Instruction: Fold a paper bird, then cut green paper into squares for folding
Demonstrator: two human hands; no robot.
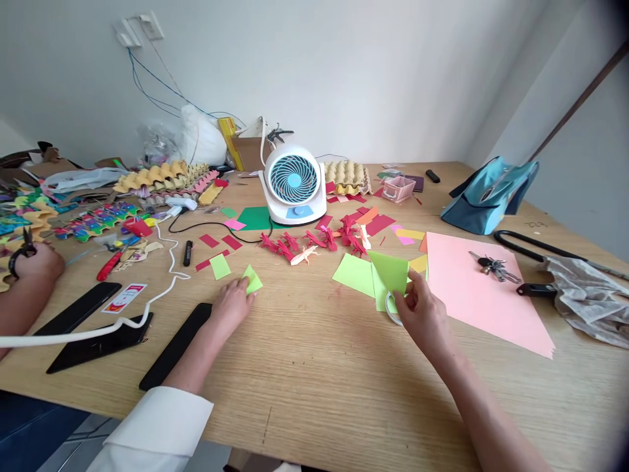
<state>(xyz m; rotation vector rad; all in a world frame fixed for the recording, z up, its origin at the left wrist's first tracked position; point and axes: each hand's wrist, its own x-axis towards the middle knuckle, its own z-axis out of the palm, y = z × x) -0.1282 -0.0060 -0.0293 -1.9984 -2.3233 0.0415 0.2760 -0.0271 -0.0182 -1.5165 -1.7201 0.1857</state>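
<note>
My left hand [234, 298] rests on the table with its fingertips on a small folded piece of light green paper [252, 280]. On the right, my right hand [421, 308] pinches a light green paper sheet [390, 270] and holds it tilted up. Beneath that sheet lie more light green papers [354, 274], and a white ring [392, 308] shows partly behind my fingers. A flat light green square [220, 266] sits just beyond my left hand. Folded red paper figures [285, 248] and a pale folded figure [304, 255] stand in a row between and beyond my hands.
A white fan [295, 183] stands at the back. Pink paper [484, 295] with keys [495, 267] lies at right, near a blue bag [491, 196]. Dark phones [103, 341] and a white cable [173, 262] lie left, where another person's hand [39, 262] holds scissors [24, 248].
</note>
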